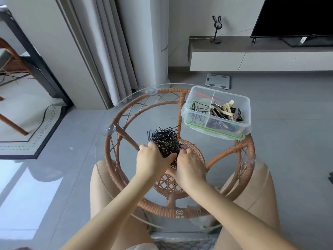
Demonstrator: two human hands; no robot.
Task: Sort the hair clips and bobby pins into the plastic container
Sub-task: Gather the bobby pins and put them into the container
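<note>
Both hands (153, 159) cupping bobby pins (164, 139) heap.

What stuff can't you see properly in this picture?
Head view only:
- The bottom of the bobby pin pile: hidden behind the left hand and right hand.
- Most fingers: buried in the pile, so the grip is unclear.
- Clips low in the plastic container: covered by clips above.
- The television: cut off by the frame's edge.
</note>
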